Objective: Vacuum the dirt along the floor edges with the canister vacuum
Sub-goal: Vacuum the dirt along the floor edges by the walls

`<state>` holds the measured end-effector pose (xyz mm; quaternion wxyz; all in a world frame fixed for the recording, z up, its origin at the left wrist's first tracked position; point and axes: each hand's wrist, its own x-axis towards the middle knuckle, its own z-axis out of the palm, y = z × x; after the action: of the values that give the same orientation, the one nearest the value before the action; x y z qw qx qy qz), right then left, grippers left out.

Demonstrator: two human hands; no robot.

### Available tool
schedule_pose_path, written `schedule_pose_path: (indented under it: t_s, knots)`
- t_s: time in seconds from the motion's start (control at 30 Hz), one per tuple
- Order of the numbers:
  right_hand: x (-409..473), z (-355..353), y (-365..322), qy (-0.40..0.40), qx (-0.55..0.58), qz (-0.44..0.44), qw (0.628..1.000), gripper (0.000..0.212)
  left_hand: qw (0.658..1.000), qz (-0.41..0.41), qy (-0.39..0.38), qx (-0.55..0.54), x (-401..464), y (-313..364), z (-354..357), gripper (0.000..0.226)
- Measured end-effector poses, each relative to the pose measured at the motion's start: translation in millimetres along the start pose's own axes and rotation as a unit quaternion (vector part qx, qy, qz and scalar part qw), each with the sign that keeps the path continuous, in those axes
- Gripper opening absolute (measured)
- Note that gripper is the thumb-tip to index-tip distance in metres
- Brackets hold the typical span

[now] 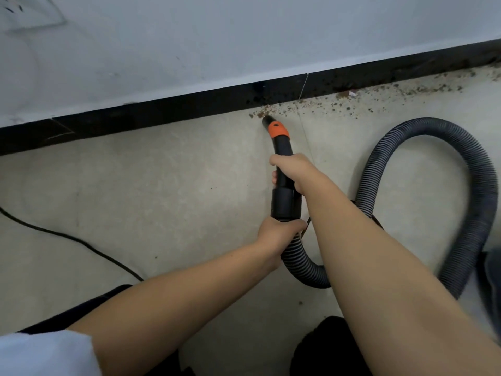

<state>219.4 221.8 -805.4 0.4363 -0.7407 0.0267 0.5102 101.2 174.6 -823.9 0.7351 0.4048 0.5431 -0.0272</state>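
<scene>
Nozzle: we keep the black wand tilted so its tip meets the near end of the dirt by the black baseboard
Right hand: our right hand is wrapped round the wand's middle, steering it
Left hand: our left hand grips the ribbed hose just under the cuff, taking its weight
Hose: it loops to our right, slack enough to follow
Dirt: the crumbs trail rightward along the edge, so that stretch looks undone
Cord: a black cable lies well left, out of our way

I saw a pale grey wall above a black skirting board, a beige tiled floor, and a wall socket top left.
</scene>
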Motion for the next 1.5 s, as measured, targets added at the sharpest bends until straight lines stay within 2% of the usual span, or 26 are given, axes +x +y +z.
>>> schedule_pose_path:
  t_s: [0.13, 0.3, 0.43, 0.6, 0.8, 0.93, 1.1, 1.5]
  knots:
    - [3, -12, -1, 0.046, 0.035, 0.005, 0.998, 0.011, 0.998, 0.002, -0.039, 0.048, 2, 10, 1, 0.014]
    - [9, -46, -1, 0.105, 0.078, 0.011, 0.991, 0.013, 0.993, -0.007, -0.087, 0.084, 10, 22, 20, 0.015]
    - [19, -66, -11, 0.114, 0.08, 0.013, 0.99, 0.015, 0.992, -0.004, -0.097, 0.082, 21, 32, 39, 0.016]
    - [33, -69, -24, 0.1, 0.063, 0.009, 0.993, 0.022, 0.993, 0.009, -0.086, 0.078, 35, 40, 48, 0.016]
    - [41, -64, -33, 0.083, 0.043, 0.0, 0.996, 0.01, 0.995, 0.013, -0.079, 0.063, 42, 48, 45, 0.015]
    - [37, -55, -26, 0.079, 0.033, 0.001, 0.996, 0.015, 0.996, 0.005, -0.07, 0.053, 36, 38, 39, 0.014]
    - [25, -42, -15, 0.069, 0.028, 0.003, 0.997, 0.011, 0.998, 0.002, -0.058, 0.033, 25, 26, 27, 0.016]
    - [14, 36, -16, -0.016, -0.045, -0.015, 0.999, 0.013, 0.999, -0.006, 0.016, -0.05, 12, 14, -24, 0.019]
